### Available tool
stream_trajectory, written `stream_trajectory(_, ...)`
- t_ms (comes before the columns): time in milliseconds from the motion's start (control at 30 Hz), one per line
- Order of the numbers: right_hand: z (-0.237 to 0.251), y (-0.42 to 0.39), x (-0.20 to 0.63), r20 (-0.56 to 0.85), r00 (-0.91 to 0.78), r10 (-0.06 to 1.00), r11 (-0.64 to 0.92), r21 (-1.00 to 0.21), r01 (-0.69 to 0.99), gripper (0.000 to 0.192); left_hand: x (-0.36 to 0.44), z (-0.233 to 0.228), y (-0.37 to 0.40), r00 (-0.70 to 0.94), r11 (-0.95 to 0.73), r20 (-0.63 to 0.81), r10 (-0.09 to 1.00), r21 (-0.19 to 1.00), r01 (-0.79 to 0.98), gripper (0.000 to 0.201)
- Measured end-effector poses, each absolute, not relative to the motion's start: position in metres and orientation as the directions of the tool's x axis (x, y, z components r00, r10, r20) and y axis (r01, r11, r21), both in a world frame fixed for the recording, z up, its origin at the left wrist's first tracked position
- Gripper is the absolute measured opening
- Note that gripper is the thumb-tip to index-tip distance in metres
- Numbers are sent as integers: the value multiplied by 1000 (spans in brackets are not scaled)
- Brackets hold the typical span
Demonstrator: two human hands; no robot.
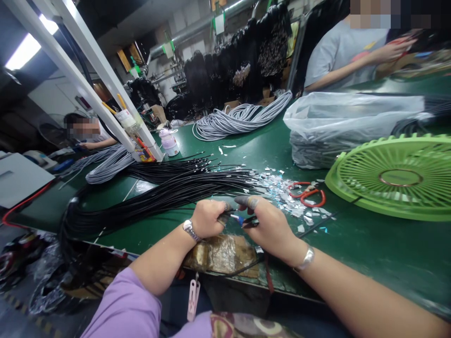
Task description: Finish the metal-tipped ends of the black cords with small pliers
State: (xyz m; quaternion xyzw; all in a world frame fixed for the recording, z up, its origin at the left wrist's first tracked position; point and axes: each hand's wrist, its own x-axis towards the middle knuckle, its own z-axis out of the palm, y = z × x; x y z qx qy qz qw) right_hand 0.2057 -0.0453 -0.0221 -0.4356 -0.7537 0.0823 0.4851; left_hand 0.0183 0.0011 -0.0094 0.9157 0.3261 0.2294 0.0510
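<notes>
A long green workbench (225,155) is running through a crowded workshop, with dark bundles hanging along the back wall and other people sitting or standing at its far ends. Taking the green fan (394,176) lying flat on the bench as the landmark: a big sheaf of black cables (158,192) is fanning out well to the left of it, the cable tips pointing toward it. Between those tips and the fan, a scatter of silvery foil scraps (282,190) is lying beside a pair of red-handled scissors (310,193). Behind the fan a clear plastic bag (352,124) is covering more grey stock, and further back-left a coil of grey cables (239,119) is resting.

In front of the fan and to its left, the left hand (207,218) is curling closed around the end of one black cable, while the right hand (271,225) is pinching a small dark cutting tool (248,220) against that end; a blue bit is showing between the two hands.

Judging by the scrap pile, a good many ends are already being stripped clean, yet most of the black sheaf looks like it is waiting its turn.
</notes>
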Motion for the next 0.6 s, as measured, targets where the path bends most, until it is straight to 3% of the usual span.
stream_trajectory(100, -23, -46, 204, 678, -171, 715, 612, -488, 623, 44, 19, -11, 1, 708, -807, 394, 586, 200, 556, 7)
stream_trajectory(167, -22, -46, 204, 638, -171, 751, 583, -519, 625, 41, 18, -12, 2, 726, -829, 411, 550, 168, 533, 5)
stream_trajectory(233, -19, -44, 205, 546, -131, 828, 517, -651, 556, 36, 18, -13, 3, 750, -863, 441, 493, 137, 487, 6)
stream_trajectory(333, -18, -36, 208, 295, -88, 951, 308, -912, 270, 22, 18, -12, 4, 777, -919, 493, 391, 165, 357, 13)
stream_trajectory(400, -20, -30, 210, 150, -104, 983, 161, -982, 104, 18, 19, -10, 4, 769, -916, 506, 391, 299, 269, 18)
stream_trajectory(467, -21, -25, 213, 86, -102, 991, 90, -995, 32, 18, 19, -6, 3, 727, -813, 469, 502, 543, 211, 22)
stream_trajectory(533, -21, -23, 215, 101, -75, 992, 101, -995, 0, 18, 20, -4, 3, 668, -577, 342, 661, 800, 162, 30)
stream_trajectory(600, -19, -26, 216, 183, -37, 982, 184, -983, 3, 19, 20, -4, 4, 632, -299, 162, 758, 947, 115, 40)
